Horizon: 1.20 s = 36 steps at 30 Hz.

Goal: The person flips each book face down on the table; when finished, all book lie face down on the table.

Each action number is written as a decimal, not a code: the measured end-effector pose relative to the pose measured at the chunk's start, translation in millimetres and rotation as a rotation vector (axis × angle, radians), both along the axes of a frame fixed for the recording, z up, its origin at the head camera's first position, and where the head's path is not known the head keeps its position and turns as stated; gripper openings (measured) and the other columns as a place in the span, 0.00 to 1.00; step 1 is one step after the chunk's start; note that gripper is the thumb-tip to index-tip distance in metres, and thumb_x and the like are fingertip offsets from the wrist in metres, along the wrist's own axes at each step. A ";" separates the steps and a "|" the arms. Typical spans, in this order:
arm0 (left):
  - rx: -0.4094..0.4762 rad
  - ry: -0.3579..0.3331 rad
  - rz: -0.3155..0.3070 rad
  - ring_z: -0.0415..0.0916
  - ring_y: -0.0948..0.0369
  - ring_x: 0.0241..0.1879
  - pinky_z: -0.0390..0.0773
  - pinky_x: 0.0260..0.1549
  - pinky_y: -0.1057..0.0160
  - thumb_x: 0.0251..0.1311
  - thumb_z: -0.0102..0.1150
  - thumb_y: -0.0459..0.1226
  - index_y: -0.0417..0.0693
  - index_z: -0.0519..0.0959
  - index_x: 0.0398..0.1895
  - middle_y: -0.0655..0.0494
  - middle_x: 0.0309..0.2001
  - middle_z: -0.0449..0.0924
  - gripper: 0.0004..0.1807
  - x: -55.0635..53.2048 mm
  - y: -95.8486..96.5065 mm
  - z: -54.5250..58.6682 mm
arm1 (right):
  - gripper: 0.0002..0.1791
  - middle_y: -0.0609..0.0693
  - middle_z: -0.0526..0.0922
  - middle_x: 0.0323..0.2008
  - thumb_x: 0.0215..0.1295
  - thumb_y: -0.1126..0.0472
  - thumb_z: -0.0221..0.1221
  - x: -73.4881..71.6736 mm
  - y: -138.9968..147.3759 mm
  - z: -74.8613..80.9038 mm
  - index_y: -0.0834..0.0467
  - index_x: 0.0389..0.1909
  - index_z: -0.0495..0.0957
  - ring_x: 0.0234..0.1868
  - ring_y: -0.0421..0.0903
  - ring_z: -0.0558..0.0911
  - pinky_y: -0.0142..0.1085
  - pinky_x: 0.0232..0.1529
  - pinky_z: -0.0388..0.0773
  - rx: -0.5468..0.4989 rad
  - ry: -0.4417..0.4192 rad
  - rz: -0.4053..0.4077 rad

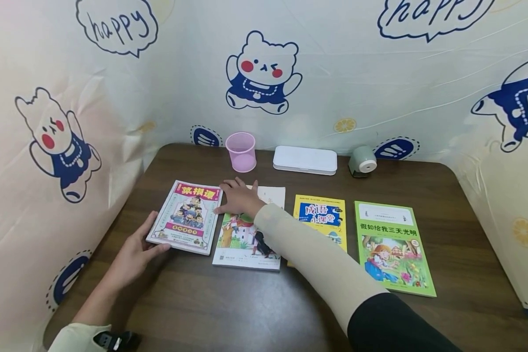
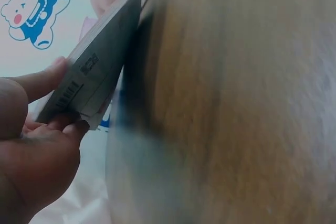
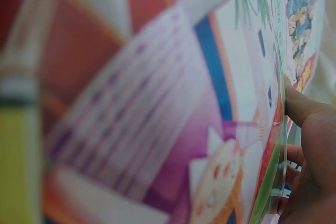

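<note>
My left hand [image 1: 134, 254] grips the lower left corner of a light blue book [image 1: 186, 217] with a pink title band. In the left wrist view, thumb and fingers pinch that book, its barcoded back [image 2: 86, 85] tilted up from the table. My right hand [image 1: 242, 198] lies over the upper left of a white picture book [image 1: 246, 259], fingers spread, fingertips right at the light blue book's right edge. The white book's purple-and-orange cover picture [image 3: 157, 103] fills much of the right wrist view, with the right hand [image 3: 315, 156] at its side. My right forearm hides part of it.
To the right lie a yellow book [image 1: 320, 215], partly under the right forearm, and a green-bordered book [image 1: 393, 249]. Along the back of the brown table [image 1: 229, 313] stand a pink cup [image 1: 241, 154], a white flat case [image 1: 305, 160] and a small green device [image 1: 363, 161].
</note>
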<state>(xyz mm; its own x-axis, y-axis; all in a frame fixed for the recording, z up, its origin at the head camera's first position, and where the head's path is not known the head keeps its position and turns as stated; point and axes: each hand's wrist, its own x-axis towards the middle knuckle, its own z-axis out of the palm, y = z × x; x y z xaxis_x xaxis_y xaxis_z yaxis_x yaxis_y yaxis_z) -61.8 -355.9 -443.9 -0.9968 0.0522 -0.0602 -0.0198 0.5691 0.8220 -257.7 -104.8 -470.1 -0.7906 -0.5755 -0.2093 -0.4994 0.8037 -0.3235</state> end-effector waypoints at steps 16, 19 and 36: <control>0.259 0.033 0.048 0.73 0.83 0.56 0.75 0.52 0.79 0.72 0.60 0.32 0.40 0.41 0.83 0.26 0.78 0.48 0.47 -1.9 9.2 4.7 | 0.51 0.42 0.55 0.82 0.61 0.25 0.61 -0.3 0.4 1.0 0.41 0.80 0.59 0.83 0.53 0.47 0.73 0.74 0.39 -0.011 -0.014 -0.007; 0.258 0.053 0.047 0.72 0.82 0.57 0.75 0.53 0.79 0.72 0.60 0.32 0.42 0.42 0.84 0.27 0.79 0.47 0.47 -1.6 11.1 5.5 | 0.51 0.42 0.54 0.82 0.60 0.24 0.60 -1.6 -0.1 0.0 0.41 0.80 0.58 0.83 0.53 0.47 0.72 0.74 0.38 -0.007 -0.021 -0.011; 0.167 0.163 -0.005 0.73 0.79 0.57 0.77 0.50 0.78 0.69 0.62 0.28 0.46 0.48 0.83 0.30 0.79 0.50 0.46 0.3 22.1 15.0 | 0.49 0.44 0.61 0.80 0.63 0.26 0.60 -3.3 -0.3 7.8 0.44 0.80 0.60 0.83 0.55 0.51 0.74 0.73 0.36 -0.077 -0.051 -0.016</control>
<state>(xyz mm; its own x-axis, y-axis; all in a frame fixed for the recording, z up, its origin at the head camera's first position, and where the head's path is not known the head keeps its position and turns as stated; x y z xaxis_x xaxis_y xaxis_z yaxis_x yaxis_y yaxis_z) -61.5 -333.8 -428.9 -0.9923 0.0528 0.1120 0.1238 0.4247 0.8969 -261.0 -105.1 -462.3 -0.7892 -0.5791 -0.2046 -0.4684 0.7830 -0.4094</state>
